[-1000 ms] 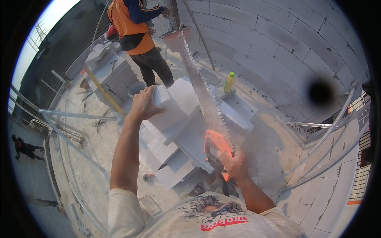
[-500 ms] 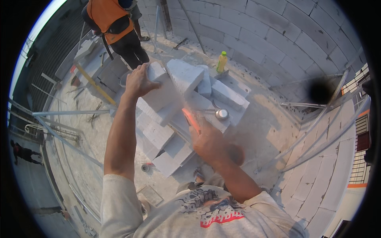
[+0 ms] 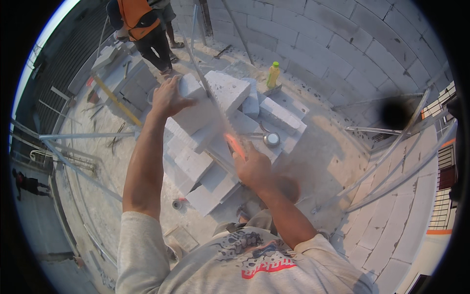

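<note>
Fingers of the right hand (image 3: 253,169) are clenched round the orange handle of a hand saw (image 3: 234,145), near the body. Its long toothed blade runs away up and to the left, across the pale block (image 3: 205,105) lying on top of the stack of blocks (image 3: 196,164). The left hand (image 3: 168,98) presses flat on that block's far left end, fingers spread, gripping nothing. Motion blur hides where the blade meets the block. Farther off stand a yellow bottle (image 3: 272,74) and a person in an orange vest (image 3: 139,19).
</note>
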`<action>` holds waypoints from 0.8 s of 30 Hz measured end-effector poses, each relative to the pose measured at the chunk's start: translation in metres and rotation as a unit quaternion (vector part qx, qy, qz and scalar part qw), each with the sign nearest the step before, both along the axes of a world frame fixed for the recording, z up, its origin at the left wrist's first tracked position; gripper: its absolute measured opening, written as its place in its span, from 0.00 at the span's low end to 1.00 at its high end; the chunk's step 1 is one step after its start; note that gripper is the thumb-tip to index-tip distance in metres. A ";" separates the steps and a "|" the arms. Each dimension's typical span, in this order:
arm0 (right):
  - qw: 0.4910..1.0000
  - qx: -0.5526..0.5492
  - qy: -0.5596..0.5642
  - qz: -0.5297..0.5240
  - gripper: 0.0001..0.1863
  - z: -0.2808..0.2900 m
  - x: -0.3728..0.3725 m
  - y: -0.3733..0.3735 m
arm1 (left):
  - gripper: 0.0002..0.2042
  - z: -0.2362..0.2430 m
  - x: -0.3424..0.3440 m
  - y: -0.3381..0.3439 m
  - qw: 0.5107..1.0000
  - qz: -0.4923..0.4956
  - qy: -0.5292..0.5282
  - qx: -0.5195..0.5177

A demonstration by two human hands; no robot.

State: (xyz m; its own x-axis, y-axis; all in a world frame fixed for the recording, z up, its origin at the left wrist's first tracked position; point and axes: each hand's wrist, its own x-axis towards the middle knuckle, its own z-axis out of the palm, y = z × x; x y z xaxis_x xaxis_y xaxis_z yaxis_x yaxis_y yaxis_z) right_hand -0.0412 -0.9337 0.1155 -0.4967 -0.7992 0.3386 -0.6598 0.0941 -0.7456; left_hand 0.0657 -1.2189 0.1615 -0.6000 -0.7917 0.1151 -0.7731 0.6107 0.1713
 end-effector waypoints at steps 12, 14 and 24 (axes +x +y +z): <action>0.994 -0.094 0.052 -0.007 0.23 -0.013 -0.002 -0.004 | 0.48 0.002 -0.001 0.003 1.000 0.017 -0.002 0.016; 0.996 -0.017 0.086 -0.008 0.21 -0.017 -0.003 -0.003 | 0.49 0.004 -0.002 0.005 1.000 0.013 -0.005 0.019; 0.965 -0.242 -0.097 0.006 0.21 0.009 -0.029 0.005 | 0.50 0.001 -0.002 0.001 1.000 0.017 -0.006 0.010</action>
State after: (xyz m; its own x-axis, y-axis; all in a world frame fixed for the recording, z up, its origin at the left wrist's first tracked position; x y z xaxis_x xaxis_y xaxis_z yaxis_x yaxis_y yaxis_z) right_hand -0.0701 -0.9289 0.1244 -0.5796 -0.5772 0.5753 -0.5016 -0.3037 -0.8101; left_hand 0.0642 -1.2180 0.1626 -0.5742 -0.8135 0.0923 -0.7949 0.5810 0.1747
